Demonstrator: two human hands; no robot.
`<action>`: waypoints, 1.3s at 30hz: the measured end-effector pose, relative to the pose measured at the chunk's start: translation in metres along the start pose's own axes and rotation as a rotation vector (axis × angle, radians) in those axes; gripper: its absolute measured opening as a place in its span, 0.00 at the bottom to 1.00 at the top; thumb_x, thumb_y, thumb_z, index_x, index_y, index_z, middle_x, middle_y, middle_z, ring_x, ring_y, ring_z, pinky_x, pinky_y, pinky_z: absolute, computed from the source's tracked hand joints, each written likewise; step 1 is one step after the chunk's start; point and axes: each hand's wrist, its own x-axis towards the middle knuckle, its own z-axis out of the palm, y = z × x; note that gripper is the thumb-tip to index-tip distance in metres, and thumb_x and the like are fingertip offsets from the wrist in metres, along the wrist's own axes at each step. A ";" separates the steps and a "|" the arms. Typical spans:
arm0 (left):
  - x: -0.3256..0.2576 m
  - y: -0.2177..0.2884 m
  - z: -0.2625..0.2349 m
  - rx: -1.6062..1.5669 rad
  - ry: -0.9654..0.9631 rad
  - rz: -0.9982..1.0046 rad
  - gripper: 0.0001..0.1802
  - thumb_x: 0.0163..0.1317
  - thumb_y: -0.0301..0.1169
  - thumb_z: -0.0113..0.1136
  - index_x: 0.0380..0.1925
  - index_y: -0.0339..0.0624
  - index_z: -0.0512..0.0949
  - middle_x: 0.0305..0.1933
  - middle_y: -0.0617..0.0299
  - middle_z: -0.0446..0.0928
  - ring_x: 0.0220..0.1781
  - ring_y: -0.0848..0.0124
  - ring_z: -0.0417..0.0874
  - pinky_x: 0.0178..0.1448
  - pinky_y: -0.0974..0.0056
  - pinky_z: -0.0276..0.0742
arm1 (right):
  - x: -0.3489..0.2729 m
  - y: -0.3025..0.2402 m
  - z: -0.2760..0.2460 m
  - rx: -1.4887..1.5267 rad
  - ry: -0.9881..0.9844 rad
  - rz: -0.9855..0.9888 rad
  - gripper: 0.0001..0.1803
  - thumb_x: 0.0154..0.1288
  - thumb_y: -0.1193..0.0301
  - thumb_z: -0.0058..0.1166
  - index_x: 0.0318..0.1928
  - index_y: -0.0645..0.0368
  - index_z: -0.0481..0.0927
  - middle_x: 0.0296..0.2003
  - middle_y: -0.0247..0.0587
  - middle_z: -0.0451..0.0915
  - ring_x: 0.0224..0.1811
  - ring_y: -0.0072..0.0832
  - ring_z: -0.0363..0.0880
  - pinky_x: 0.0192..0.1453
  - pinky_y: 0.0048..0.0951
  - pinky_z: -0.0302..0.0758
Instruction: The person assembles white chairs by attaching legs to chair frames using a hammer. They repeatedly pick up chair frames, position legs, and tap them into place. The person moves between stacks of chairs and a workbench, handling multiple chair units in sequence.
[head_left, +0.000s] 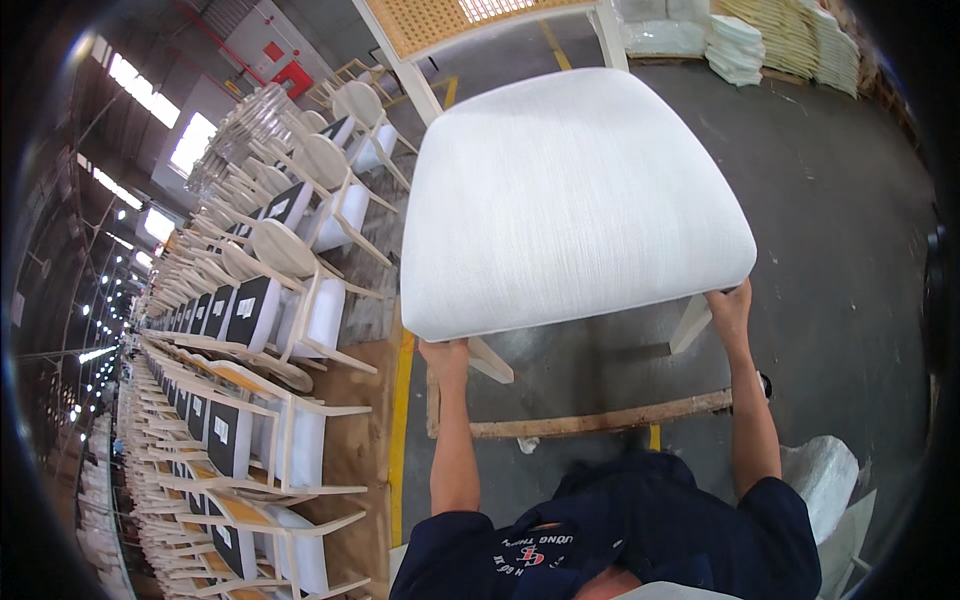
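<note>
The white chair [575,195] sits in front of us, a little right of the middle, its one cushioned seat tilted up toward us above the grey floor [850,230]. At the far left we see long rows of chairs [270,300], white frames with white or black seats, too many to count as they run off into the distance. Next comes one yellow line [403,420] on the floor. Our left hand [446,358] grips the seat's near-left corner from below, fingers curled under the edge and mostly hidden. Under the seat we count two white legs [690,322] and one rough wooden strip [600,420] lying on the floor. Our right hand [730,305] clasps the near-right corner, fingers tucked beneath the cushion. Behind, the chair's one woven cane back [440,20] rises. At the far upper right, white stacked cushions [790,40] stand in several piles.
</note>
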 end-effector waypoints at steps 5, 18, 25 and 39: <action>0.005 0.009 0.002 -0.069 0.006 -0.074 0.25 0.48 0.14 0.64 0.50 0.33 0.74 0.48 0.58 0.77 0.49 0.70 0.78 0.54 0.64 0.73 | 0.001 -0.008 0.001 -0.025 0.006 -0.022 0.22 0.53 0.76 0.64 0.49 0.66 0.75 0.43 0.39 0.80 0.47 0.26 0.77 0.52 0.29 0.72; -0.041 -0.020 0.029 0.263 0.313 0.082 0.31 0.56 0.22 0.65 0.58 0.30 0.64 0.61 0.45 0.67 0.58 0.60 0.73 0.62 0.57 0.68 | -0.009 -0.017 -0.006 -0.071 -0.011 0.016 0.21 0.53 0.76 0.63 0.49 0.66 0.76 0.43 0.39 0.81 0.47 0.26 0.77 0.52 0.30 0.73; 0.063 -0.082 -0.032 0.664 0.178 0.348 0.38 0.63 0.36 0.63 0.66 0.29 0.56 0.64 0.44 0.64 0.67 0.54 0.65 0.70 0.53 0.60 | -0.119 -0.098 0.058 -0.049 -0.011 -0.007 0.26 0.55 0.73 0.62 0.55 0.65 0.73 0.48 0.48 0.79 0.52 0.33 0.78 0.55 0.34 0.74; -0.021 -0.031 -0.005 0.268 0.003 -0.161 0.22 0.56 0.20 0.61 0.52 0.26 0.72 0.52 0.49 0.75 0.51 0.61 0.77 0.59 0.56 0.73 | -0.353 0.293 -0.219 -0.968 0.161 0.822 0.30 0.57 0.62 0.58 0.56 0.69 0.71 0.44 0.58 0.80 0.42 0.53 0.80 0.49 0.44 0.75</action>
